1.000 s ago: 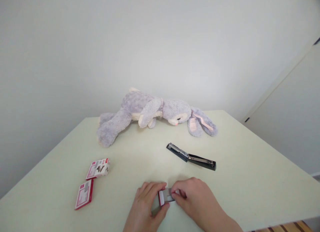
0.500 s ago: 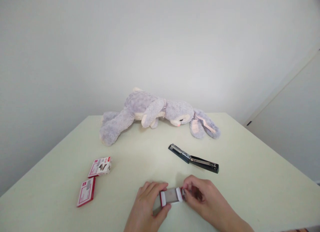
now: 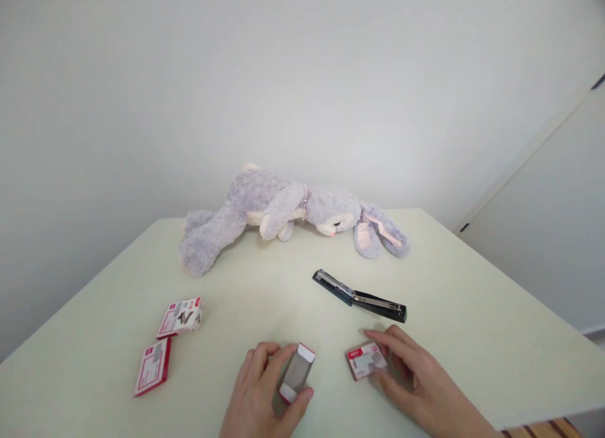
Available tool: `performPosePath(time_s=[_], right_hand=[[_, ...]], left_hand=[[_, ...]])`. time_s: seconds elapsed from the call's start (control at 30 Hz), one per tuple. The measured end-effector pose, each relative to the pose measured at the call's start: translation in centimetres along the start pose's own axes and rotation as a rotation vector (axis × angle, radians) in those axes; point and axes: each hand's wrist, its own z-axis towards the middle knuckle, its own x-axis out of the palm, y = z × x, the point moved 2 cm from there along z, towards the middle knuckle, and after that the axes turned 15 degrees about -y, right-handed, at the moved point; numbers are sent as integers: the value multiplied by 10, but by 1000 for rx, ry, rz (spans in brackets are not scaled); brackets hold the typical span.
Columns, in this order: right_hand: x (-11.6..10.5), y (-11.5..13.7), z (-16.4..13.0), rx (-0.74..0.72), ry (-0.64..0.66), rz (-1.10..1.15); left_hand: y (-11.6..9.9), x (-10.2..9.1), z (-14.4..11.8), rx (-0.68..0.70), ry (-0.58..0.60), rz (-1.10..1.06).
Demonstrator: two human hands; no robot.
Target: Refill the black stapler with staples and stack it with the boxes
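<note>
Between the thumb and fingers of my left hand (image 3: 265,387) is a small staple box tray (image 3: 296,374), its grey inside facing up and white flaps at both ends. My right hand (image 3: 411,375) grips a flat red-and-white staple box lid (image 3: 365,361) by its right side, thumb below and fingers above. A gap of tabletop separates the two parts. Beyond my right hand lies a black stapler (image 3: 359,295), unfolded wide with its metal rail showing.
Two red-and-white boxes lie at the left: one box (image 3: 180,317) with a stapler picture and, nearer, another box (image 3: 153,367). A lilac plush rabbit (image 3: 267,201) lies on its side along the back of the pale table (image 3: 255,299), before a white wall.
The lid has come away from the tray and moved right with my right hand. My left hand has turned the tray to a steeper slant. The view has shifted slightly.
</note>
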Motion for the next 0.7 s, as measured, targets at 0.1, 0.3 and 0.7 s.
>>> performPosePath(time_s=[0.1, 0.3, 0.7], right_hand=[[-1, 5, 4, -38, 67, -23], [10, 18, 14, -43, 116, -76], [21, 22, 12, -24, 64, -72]], left_hand=[[0, -3, 1, 27, 96, 49], [-17, 6, 10, 115, 208, 50], [-23, 12, 16, 119, 266, -109]])
